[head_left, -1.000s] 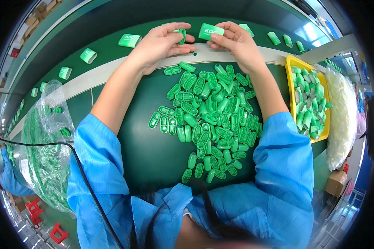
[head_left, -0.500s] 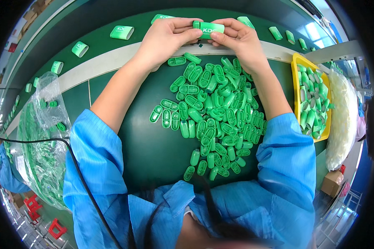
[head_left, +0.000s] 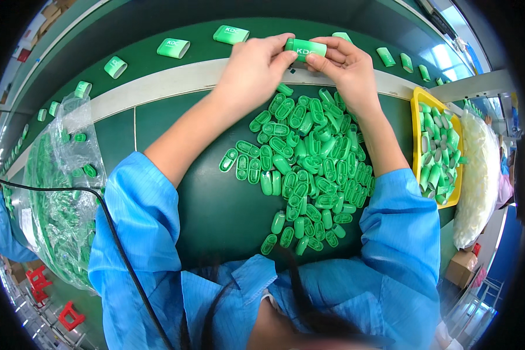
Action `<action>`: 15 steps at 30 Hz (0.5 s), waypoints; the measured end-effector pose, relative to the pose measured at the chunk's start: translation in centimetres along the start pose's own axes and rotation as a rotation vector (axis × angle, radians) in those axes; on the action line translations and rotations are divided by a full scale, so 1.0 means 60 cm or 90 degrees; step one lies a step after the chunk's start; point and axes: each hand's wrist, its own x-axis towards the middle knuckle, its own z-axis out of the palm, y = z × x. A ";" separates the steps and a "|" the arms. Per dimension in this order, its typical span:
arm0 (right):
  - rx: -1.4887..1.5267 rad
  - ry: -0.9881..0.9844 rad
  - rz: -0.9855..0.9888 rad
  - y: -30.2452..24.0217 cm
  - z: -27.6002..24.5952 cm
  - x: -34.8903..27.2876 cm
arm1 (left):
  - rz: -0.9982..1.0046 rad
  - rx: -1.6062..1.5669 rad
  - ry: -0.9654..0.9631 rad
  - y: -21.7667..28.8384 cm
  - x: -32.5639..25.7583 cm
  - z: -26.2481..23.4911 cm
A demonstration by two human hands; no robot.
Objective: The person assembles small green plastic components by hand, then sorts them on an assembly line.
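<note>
Hands: left hand and right hand both grasping green case | risk: slipping grip could drop it into loose green caps on tabletop

Both hands pinch green case above cap pile, seemingly touching.

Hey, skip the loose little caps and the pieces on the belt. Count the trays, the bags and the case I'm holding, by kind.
Green case, held in left hand and right hand: 1
Yellow tray: 1
Clear bag of green parts: 1
Bag of white parts: 1
Total: 4
</note>
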 end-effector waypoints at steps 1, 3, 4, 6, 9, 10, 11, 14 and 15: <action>0.000 -0.001 -0.001 -0.001 0.004 -0.001 | 0.000 0.001 0.001 0.006 -0.004 0.004; 0.016 0.047 -0.017 -0.005 0.017 -0.005 | 0.028 0.145 0.041 0.021 -0.016 0.013; 0.016 0.046 -0.016 -0.007 0.027 -0.010 | 0.047 0.161 0.073 0.025 -0.019 0.019; -0.104 0.131 -0.129 -0.011 0.042 -0.017 | 0.032 0.170 0.079 0.034 -0.021 0.027; -0.096 0.140 -0.131 -0.003 0.036 -0.011 | 0.033 0.148 0.073 0.020 -0.009 0.029; -0.040 0.131 -0.108 -0.001 0.036 -0.006 | 0.043 0.123 0.068 0.006 -0.002 0.022; -0.039 0.130 -0.113 -0.005 0.033 0.003 | 0.037 0.076 0.059 -0.016 0.014 0.014; -0.315 0.068 -0.076 -0.007 0.005 0.035 | -0.047 0.024 0.002 -0.035 0.047 -0.010; -0.315 0.070 -0.075 -0.008 -0.009 0.046 | -0.047 0.024 0.000 -0.034 0.052 -0.016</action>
